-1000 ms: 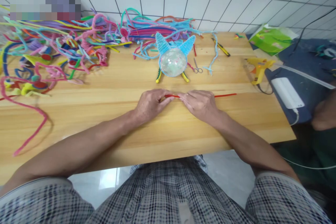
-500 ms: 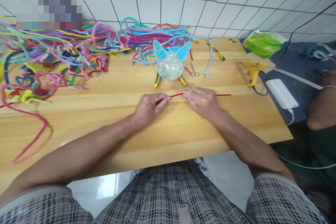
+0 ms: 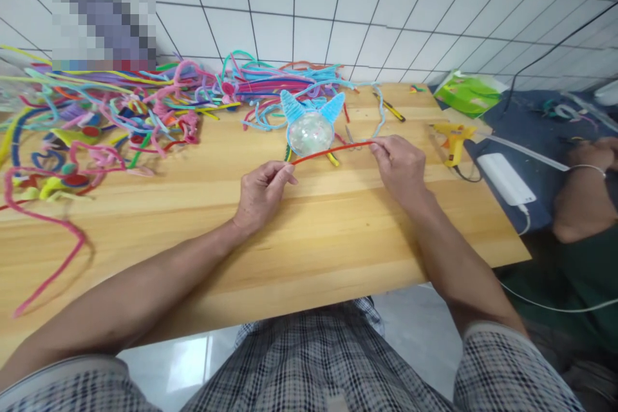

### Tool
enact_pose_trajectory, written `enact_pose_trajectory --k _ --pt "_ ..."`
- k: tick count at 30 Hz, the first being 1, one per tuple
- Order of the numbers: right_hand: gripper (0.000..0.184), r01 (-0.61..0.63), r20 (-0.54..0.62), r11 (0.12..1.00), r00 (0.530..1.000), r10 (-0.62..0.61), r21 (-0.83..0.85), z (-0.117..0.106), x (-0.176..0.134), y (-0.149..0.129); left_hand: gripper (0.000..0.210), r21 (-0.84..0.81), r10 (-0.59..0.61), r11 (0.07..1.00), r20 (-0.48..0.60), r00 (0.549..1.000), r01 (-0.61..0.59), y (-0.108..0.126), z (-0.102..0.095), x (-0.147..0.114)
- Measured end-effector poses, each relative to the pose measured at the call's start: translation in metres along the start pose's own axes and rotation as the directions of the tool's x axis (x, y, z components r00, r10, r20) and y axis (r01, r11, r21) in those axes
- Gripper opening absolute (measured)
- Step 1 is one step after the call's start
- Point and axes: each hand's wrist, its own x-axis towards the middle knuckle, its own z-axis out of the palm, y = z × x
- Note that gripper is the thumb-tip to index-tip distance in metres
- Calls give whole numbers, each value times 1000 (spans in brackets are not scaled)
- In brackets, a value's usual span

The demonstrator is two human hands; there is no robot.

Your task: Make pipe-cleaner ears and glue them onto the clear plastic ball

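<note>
At the near left of the bench [image 3: 338, 232], a bent pink stem [image 3: 46, 282], trailing toward the near edge. Beyond it, on the far left, a tangled heap of fuzzy stems and shaped pieces [image 3: 106, 122] in many colours. Further right, along the tiled wall, a bundle of straighter stems [image 3: 290, 82], mostly blue and pink. Near the middle, the left hand [image 3: 261, 192], closed, with thumb and fingers pinching a red stem [image 3: 333, 150] at or near its left end. Just beyond that stem, a clear ball [image 3: 311, 134] with two blue ears and yellow-tipped prongs below. Red stem stretched between both hands, rising slightly to the right, across the view of the prongs and the scissors [image 3: 350, 136]. At its right end, the right hand [image 3: 400, 164], likewise closed in a pinch. Beyond, a light blue stem [image 3: 383, 109] and a yellow-and-black cutter [image 3: 396, 108]. Further right, a yellow glue gun [image 3: 454, 141], a green packet [image 3: 470, 94], a white box [image 3: 506, 179] with a cable, and at the right edge another person's arm [image 3: 584, 203].
</note>
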Motion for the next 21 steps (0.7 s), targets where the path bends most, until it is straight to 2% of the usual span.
enact_pose_trajectory --k 4,7,11,14,18,21 --pt "34 -1 2 1000 1000 1 -15 4 1 2 36 34 39 999 14 999 -39 -2 1 0" --pt "28 94 51 996 994 -94 -1 7 -3 -19 36 111 127 985 84 988 -136 -4 3 -2" --pt "27 270 195 955 937 -290 123 11 -17 -59 36 152 275 940 195 942 -306 -7 4 -7" --pt "32 336 241 928 898 -367 162 8 -25 -74 34 167 303 922 246 920 -349 -7 5 -9" --pt "28 270 220 939 923 -316 215 -1 -20 -70 28 150 298 926 275 914 -347 -4 5 -10" --pt "25 207 262 947 926 -270 244 -6 -13 -71 26 136 292 932 269 918 -336 -5 6 -9"
